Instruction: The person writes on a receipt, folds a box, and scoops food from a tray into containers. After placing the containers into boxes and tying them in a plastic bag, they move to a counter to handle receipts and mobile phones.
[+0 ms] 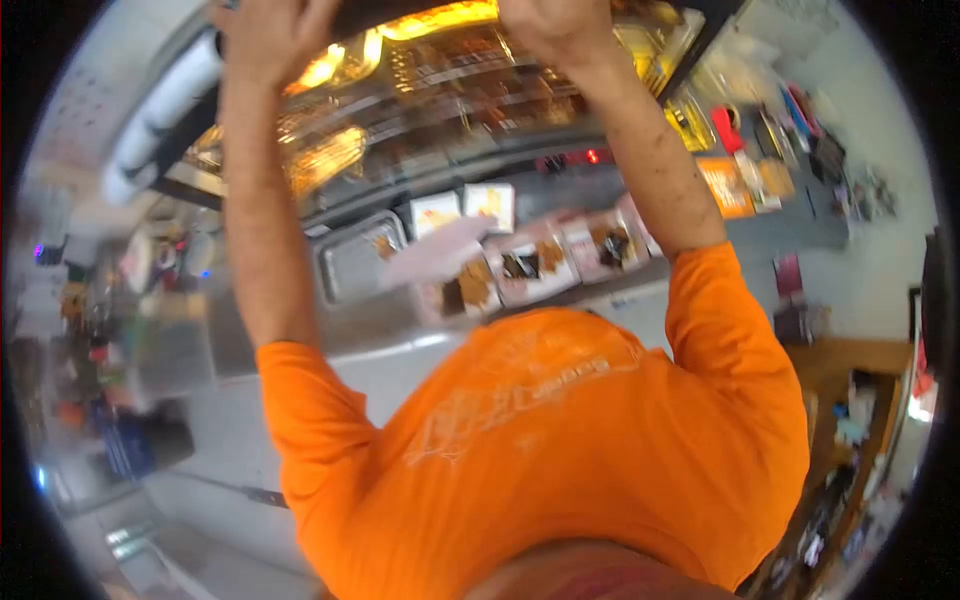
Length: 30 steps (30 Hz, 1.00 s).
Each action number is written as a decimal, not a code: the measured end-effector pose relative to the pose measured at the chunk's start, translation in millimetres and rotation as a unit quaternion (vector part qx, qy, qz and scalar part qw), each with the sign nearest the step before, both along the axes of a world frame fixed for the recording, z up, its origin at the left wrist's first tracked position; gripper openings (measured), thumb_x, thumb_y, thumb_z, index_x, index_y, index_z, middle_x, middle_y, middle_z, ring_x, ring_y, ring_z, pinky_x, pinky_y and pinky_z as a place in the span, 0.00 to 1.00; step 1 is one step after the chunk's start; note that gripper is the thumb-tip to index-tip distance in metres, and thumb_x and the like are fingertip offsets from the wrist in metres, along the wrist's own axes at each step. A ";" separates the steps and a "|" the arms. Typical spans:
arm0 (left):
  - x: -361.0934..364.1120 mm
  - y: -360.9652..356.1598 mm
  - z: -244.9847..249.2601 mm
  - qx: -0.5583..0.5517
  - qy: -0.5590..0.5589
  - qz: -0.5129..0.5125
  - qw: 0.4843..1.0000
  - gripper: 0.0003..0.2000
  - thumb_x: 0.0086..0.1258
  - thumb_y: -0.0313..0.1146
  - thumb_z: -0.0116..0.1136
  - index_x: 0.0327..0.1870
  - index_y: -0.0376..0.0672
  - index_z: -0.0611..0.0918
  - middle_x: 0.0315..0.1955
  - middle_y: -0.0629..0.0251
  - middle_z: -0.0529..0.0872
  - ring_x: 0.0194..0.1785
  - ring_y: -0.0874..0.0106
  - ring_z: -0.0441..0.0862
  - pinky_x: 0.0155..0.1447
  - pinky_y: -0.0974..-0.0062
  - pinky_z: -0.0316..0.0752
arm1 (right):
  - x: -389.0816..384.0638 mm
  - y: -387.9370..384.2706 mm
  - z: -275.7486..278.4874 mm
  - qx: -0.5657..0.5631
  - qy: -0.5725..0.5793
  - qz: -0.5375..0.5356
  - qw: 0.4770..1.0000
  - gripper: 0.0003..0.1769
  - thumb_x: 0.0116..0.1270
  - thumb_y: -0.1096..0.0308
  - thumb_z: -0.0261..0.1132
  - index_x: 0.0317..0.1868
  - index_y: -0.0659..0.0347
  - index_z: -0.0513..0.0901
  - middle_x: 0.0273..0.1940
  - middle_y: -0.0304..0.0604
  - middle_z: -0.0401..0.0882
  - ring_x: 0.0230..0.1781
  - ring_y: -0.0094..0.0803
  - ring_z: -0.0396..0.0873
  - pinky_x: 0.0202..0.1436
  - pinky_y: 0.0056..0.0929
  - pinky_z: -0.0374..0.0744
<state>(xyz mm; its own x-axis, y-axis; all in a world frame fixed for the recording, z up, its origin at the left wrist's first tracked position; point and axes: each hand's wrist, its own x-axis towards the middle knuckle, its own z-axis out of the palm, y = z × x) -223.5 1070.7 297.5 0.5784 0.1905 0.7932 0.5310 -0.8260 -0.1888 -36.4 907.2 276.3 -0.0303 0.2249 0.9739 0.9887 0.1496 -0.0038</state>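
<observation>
Both arms reach up in front of a lit glass-fronted food display cabinet (455, 75), its racks glowing yellow with blurred brown food. My left hand (268, 40) is at the cabinet's upper left, and my right hand (560, 30) at its upper right near a dark top edge. The frame's top edge cuts off the fingers of both, so any grip is hidden. Below, on the counter, several open boxes (535, 265) hold brown fried-looking pieces and dark packets. A pale paper sheet or lid (440, 250) lies partly over the leftmost box, near a metal tray (338, 265) with a few crumbs or pieces.
Two small white boxes with printed pictures (488, 205) stand behind the open ones. Long white rolls (165, 115) sit left of the cabinet. An orange printed card (726, 187) and a red tape-like item (727, 128) lie at the right. Wooden shelving (850, 370) stands lower right.
</observation>
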 end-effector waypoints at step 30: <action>258.5 -411.2 -402.1 -0.457 0.116 0.033 0.881 0.26 0.64 0.45 0.57 0.60 0.42 0.69 0.50 0.56 0.80 0.59 0.58 0.72 0.59 0.44 0.59 | 274.0 -388.2 -454.2 -0.492 0.466 -0.134 0.723 0.18 0.70 0.62 0.52 0.33 0.71 0.78 0.23 0.60 0.79 0.25 0.50 0.82 0.35 0.47 0.77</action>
<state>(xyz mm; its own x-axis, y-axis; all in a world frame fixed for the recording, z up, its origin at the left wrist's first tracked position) 34.9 659.5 -104.6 0.6691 0.7273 0.1531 0.6182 -0.6590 0.4285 237.5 519.0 -177.9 0.7088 0.6991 -0.0938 0.4805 -0.5759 -0.6614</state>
